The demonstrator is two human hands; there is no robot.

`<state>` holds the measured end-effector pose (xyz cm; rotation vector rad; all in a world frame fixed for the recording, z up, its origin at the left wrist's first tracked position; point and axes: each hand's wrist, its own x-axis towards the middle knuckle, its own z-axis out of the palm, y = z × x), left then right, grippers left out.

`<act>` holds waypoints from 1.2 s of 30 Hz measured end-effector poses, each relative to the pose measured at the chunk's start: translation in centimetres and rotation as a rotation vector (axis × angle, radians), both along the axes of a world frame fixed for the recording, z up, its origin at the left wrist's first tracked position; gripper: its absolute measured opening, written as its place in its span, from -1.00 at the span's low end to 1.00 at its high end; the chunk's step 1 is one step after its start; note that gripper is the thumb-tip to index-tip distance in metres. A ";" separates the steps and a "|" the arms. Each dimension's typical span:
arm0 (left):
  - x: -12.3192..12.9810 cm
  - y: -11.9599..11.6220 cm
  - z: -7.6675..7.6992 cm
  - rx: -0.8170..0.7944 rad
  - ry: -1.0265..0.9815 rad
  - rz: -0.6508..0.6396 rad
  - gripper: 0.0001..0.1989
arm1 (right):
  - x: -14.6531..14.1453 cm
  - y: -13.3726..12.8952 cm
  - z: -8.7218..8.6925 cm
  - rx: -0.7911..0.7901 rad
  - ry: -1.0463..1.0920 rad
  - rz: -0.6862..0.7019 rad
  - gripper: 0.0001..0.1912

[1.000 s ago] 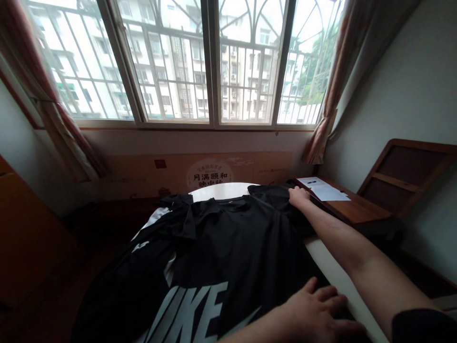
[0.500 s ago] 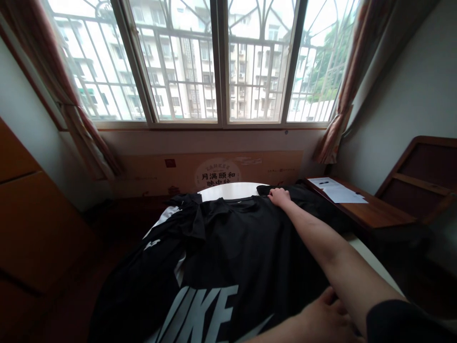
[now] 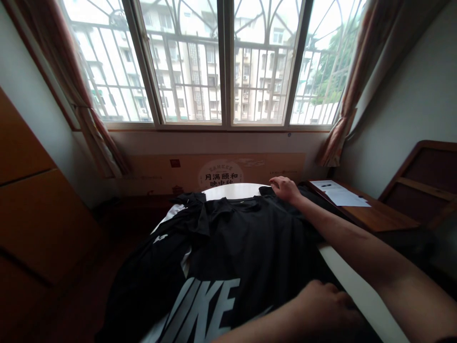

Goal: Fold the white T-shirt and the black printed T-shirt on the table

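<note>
A black T-shirt (image 3: 264,243) with big grey lettering lies spread on a white round table (image 3: 228,191), its neckline toward the window. At its far right shoulder is my right hand (image 3: 286,189), raised slightly over the fabric with fingers loosely extended and seemingly nothing in them. My left hand (image 3: 323,302) is low at the shirt's right side edge, its fingers curled on the cloth; the fingertips are dark and partly hidden. Another dark garment (image 3: 143,267) with a small white logo lies to the left, next to the shirt.
Dark cloth lies at the table's back right, partly behind my right arm. Beyond it stands a wooden desk (image 3: 385,216) with white papers (image 3: 342,194), beside a wooden chair (image 3: 424,176). A printed cardboard panel (image 3: 185,171) leans below the window. An orange-brown cabinet (image 3: 24,205) is at left.
My right hand has lifted off the shirt's shoulder. My left hand has shifted slightly up and left, and the shirt's right edge has moved left, baring more white tabletop.
</note>
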<state>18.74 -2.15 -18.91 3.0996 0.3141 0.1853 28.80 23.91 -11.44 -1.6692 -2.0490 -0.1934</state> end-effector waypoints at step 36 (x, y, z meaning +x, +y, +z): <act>-32.9 16.1 7.2 -0.307 -0.343 1.448 -0.73 | -21.2 -6.3 -9.6 -0.242 0.636 0.339 -0.68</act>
